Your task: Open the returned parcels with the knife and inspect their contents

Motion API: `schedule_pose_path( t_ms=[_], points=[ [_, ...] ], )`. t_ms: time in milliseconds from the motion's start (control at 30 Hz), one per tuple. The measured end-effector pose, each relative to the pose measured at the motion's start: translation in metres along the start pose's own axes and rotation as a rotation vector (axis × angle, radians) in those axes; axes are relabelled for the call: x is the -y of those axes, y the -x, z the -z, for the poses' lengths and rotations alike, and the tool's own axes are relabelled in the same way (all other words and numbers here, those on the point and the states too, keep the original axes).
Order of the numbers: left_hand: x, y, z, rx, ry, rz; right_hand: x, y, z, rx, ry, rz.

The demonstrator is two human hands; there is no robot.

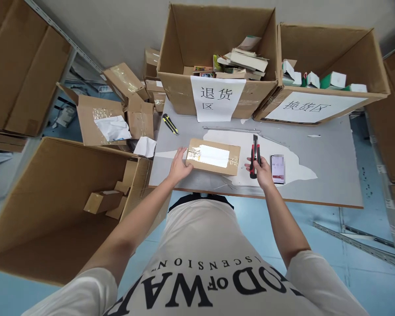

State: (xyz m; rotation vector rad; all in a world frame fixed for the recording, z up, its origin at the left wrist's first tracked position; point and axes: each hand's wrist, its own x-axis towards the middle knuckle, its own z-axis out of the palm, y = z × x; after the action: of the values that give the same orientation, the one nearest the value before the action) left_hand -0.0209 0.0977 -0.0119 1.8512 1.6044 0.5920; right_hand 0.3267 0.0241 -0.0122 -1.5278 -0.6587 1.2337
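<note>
A small taped cardboard box [233, 159] with a white label on top lies on the grey table [335, 175]. My left hand [179, 166] is curved around its left end, thumb at the near corner. To the right of the box, my right hand [262, 170] grips a red and black utility knife [253, 162], its blade end pointing away from me. Beside that hand lies a phone [278, 169] with a lit screen. A torn white sheet [292, 160] spreads beneath the box and the knife hand. Farther back on the left rests a yellow and black utility knife [170, 124].
Along the table's back stand a large carton [177, 94] of books and another carton [329, 48] of small boxes, both with handwritten paper signs. At the left, a big open carton [62, 171] contains small boxes. Opened cartons [140, 118] and crumpled paper [112, 127] pile behind it.
</note>
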Motion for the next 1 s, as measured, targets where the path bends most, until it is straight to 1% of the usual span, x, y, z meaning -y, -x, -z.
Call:
schedule_pose_path(
  t_ms=[67, 133, 200, 233, 367, 500, 733, 1000],
  points=[
    [-0.010, -0.010, 0.001, 0.109, -0.111, -0.140, -0.011, 0.020, 0.008, 0.023, 0.062, -0.042],
    [-0.020, -0.018, 0.000, 0.213, -0.231, -0.274, -0.021, 0.038, 0.011, 0.062, 0.091, -0.080],
    [-0.026, -0.023, -0.004, 0.278, -0.337, -0.374, -0.028, 0.052, 0.009, 0.097, 0.088, -0.099],
    [-0.028, -0.025, -0.007, 0.294, -0.376, -0.402, -0.029, 0.057, 0.007, 0.111, 0.082, -0.102],
    [-0.029, -0.026, -0.014, 0.295, -0.454, -0.393, -0.028, 0.064, 0.001, 0.138, 0.075, -0.100],
    [-0.027, -0.026, -0.018, 0.283, -0.458, -0.366, -0.024, 0.063, 0.002, 0.152, 0.078, -0.119],
    [-0.018, -0.026, -0.026, 0.193, -0.308, -0.403, -0.017, 0.059, 0.014, 0.207, 0.150, -0.145],
    [-0.013, -0.024, -0.029, 0.191, -0.277, -0.385, -0.014, 0.064, 0.034, 0.308, 0.251, -0.159]
  ],
)
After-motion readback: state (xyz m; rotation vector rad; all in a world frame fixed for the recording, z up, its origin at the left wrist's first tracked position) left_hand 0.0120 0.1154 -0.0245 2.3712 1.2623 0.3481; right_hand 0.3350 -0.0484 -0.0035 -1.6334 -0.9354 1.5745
